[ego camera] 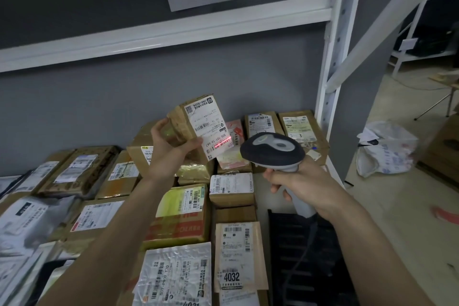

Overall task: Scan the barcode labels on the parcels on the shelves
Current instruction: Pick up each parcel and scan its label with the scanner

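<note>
My left hand point(169, 145) holds a small cardboard parcel point(185, 122) lifted above the shelf, its white label point(210, 126) tilted toward me. A red scan line glows across the barcode at the label's lower end. My right hand point(298, 181) grips the handle of a grey and black barcode scanner point(272, 149), whose head points at that label from the right, a short gap away. Several other labelled parcels point(178, 213) lie flat on the shelf below, mostly brown boxes and some grey mailer bags.
A white shelf upright point(332, 74) and a diagonal brace stand to the right. A white beam point(161, 35) crosses the grey wall above. A black slatted shelf surface point(298, 256) shows beside the parcels. White bags point(387, 154) lie on the floor at right.
</note>
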